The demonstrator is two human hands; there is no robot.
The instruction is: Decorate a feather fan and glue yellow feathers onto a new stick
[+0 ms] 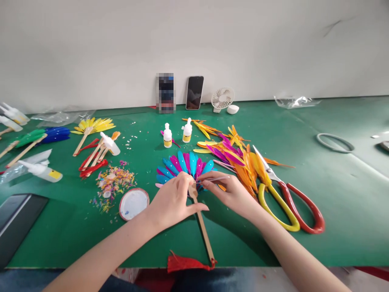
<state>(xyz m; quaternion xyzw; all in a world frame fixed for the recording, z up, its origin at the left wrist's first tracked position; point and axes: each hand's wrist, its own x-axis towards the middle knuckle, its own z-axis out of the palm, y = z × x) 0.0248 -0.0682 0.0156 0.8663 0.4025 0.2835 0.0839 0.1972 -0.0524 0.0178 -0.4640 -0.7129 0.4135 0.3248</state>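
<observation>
A feather fan (182, 162) of blue and magenta feathers with small white dots lies spread in front of me. Its wooden handle (203, 229) points toward the table's front edge and ends in a red tassel (187, 263). Curled fingers of my left hand (173, 198) close on the fan where feathers meet handle, the thumb reaching across the wood. From the right, my right hand (227, 190) pinches a thin pale stick (217, 178), its tip at the feather base. Whether it is tweezers or a single stick I cannot tell. The fingers partly hide the feather base.
Large scissors (282, 190) with red and yellow handles lie right, beside loose orange and magenta feathers (231, 150). Two glue bottles (167, 136) stand behind the fan. Left are a white lid (133, 204), colourful scraps (114, 182), a yellow fan (91, 126) and a dark phone (20, 223).
</observation>
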